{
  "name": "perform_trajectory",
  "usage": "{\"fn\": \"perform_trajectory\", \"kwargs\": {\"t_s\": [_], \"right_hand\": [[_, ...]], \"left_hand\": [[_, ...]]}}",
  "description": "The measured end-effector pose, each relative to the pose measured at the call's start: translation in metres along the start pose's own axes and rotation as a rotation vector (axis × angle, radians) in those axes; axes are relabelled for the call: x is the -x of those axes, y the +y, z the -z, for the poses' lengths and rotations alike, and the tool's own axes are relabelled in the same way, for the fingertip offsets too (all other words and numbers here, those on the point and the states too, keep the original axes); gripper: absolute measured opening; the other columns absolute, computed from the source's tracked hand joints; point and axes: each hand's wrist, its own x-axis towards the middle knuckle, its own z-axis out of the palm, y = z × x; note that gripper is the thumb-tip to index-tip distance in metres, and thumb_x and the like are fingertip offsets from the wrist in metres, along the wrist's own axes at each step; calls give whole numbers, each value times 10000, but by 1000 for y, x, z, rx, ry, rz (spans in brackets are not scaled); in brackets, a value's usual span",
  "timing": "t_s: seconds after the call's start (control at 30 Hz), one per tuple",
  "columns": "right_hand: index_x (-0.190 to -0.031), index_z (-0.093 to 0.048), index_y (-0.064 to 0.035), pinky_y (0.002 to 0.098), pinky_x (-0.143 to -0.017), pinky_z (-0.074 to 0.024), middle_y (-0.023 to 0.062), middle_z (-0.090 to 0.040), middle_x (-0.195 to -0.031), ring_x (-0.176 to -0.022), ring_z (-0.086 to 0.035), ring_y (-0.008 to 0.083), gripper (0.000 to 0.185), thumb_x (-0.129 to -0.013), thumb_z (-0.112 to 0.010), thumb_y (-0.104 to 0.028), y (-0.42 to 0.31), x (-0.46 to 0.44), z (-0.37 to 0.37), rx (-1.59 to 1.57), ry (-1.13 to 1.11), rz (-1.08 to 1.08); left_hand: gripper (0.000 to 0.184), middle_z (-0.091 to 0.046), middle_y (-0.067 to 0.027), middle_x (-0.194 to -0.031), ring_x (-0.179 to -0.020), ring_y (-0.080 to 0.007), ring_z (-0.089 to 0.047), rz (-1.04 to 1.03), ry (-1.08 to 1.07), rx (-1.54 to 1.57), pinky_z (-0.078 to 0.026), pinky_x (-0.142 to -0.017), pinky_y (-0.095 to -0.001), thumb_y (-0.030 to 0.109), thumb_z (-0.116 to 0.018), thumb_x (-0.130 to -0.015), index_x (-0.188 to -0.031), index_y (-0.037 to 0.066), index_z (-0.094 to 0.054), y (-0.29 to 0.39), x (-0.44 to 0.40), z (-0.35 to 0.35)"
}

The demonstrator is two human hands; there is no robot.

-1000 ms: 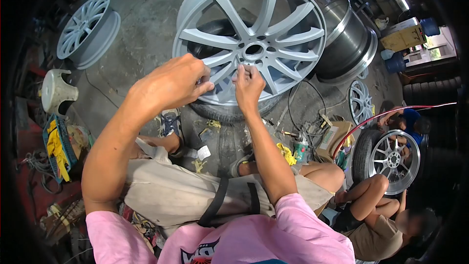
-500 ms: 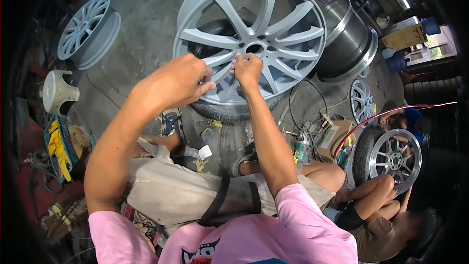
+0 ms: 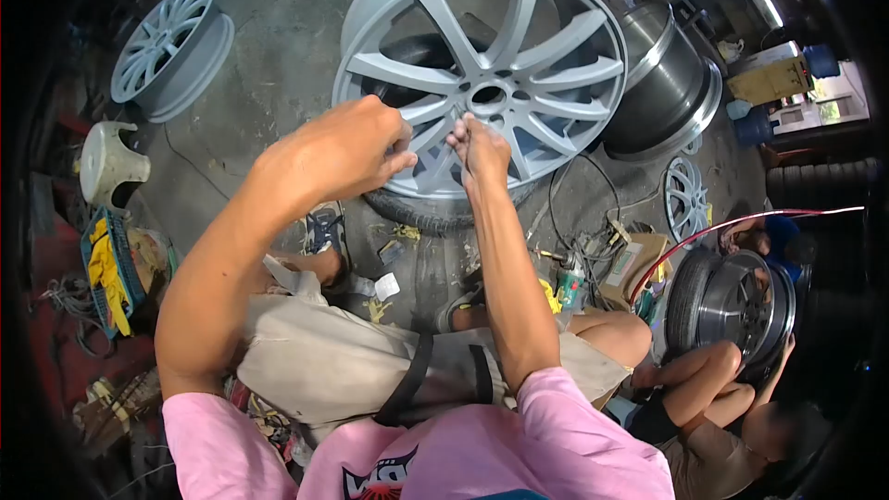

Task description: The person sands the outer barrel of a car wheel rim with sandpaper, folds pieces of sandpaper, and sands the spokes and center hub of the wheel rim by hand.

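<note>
A large grey alloy wheel rim [image 3: 546, 56] leans face-up before me, its lower part resting on a tire [image 3: 417, 213]. My left hand [image 3: 366, 148] hovers at the rim's lower left, fingers curled toward the thumb; whatever they may hold is hidden. Close to the hub, in front of the lower spokes, is my right hand [image 3: 483, 150]. Its fingers are bent together, and anything between them is too small to make out. Whether either hand touches the rim, I cannot tell.
Another grey rim [image 3: 190, 65] stands at left near a white stool [image 3: 111, 167]. A wide metal rim [image 3: 662, 83] lies behind at right. Cables, a cardboard box [image 3: 634, 264] and a green bottle-like item [image 3: 570, 282] are right of my knee. Co-workers sit by another wheel [image 3: 741, 306].
My right hand has dropped slightly away from the hub and its fingers have loosened a little. The left hand has barely moved. A co-worker's wheel at right has turned.
</note>
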Motion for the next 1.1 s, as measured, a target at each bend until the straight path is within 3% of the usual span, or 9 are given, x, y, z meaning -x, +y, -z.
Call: {"fn": "perform_trajectory", "kwargs": {"t_s": [0.1, 0.17, 0.2, 0.3, 0.43, 0.5, 0.57, 0.6, 1.1], "right_hand": [[-973, -670, 87, 322, -622, -603, 143, -728, -863, -689, -697, 163, 233, -1032, -666, -138, -3, -3, -18, -9, 49, 75], [-1006, -664, 87, 379, -678, -591, 199, -739, -885, -699, -728, 257, 185, -1006, -663, -98, -12, 4, -22, 623, 1, 385], [-983, -650, 74, 472, -705, -560, 251, -713, -894, -755, -719, 405, 147, -968, -662, -72, -7, -2, -13, 888, 5, 725], [-928, -637, 59, 555, -720, -520, 271, -679, -892, -836, -665, 506, 122, -948, -656, -59, -2, 3, 4, 1100, -62, 1004], [-912, -635, 55, 578, -739, -509, 301, -659, -885, -862, -647, 530, 105, -930, -660, -45, -15, -16, -8, 1183, -93, 974], [-924, -657, 67, 489, -686, -572, 259, -701, -848, -778, -711, 437, 141, -941, -703, -65, -28, -17, -4, 1266, -88, 882], [-950, -685, 78, 365, -642, -615, 172, -729, -823, -728, -737, 257, 189, -960, -744, -102, -40, -13, 14, 575, -237, 163], [-1002, -699, 63, 275, -626, -618, 92, -716, -832, -730, -692, 122, 226, -978, -766, -152, -47, -5, 28, 450, -290, 131], [-1050, -656, 54, 330, -657, -647, 129, -712, -872, -702, -701, 158, 224, -1025, -708, -162, -23, -1, 16, 5, -49, 357]], "left_hand": [[226, -731, -260, -914, -886, -456, -698, 2, -20, -19, -557, -779, -479, 197, -738, -960, -1003, -23, -766, 2, -1, -3], [228, -731, -262, -904, -869, -456, -701, -24, -9, -38, -558, -767, -478, 191, -740, -957, -1000, -32, -763, -2, 0, -4], [228, -731, -262, -904, -869, -456, -701, -19, -3, -33, -558, -767, -478, 191, -740, -957, -1000, -32, -763, -2, 2, 0], [229, -732, -261, -909, -886, -456, -704, -23, 43, -18, -559, -780, -480, 191, -740, -957, -1003, -32, -763, -4, 8, 4], [232, -733, -265, -917, -913, -457, -705, -2, -10, -2, -559, -806, -486, 198, -741, -957, -1006, -27, -765, -4, 9, -3], [231, -734, -265, -919, -913, -456, -706, -14, 14, -13, -559, -809, -486, 197, -742, -957, -1009, -26, -766, -5, 12, 0], [226, -735, -266, -929, -921, -451, -708, 19, 16, -7, -557, -815, -486, 192, -738, -960, -1021, -24, -768, -6, 13, 4], [226, -735, -266, -929, -921, -451, -708, 26, 16, 4, -557, -815, -486, 192, -738, -960, -1021, -24, -768, -6, 14, 5], [262, -733, -260, -957, -944, -444, -699, 44, -2, -20, -555, -828, -481, 233, -722, -978, -1023, -21, -771, -4, 11, 0]]}}
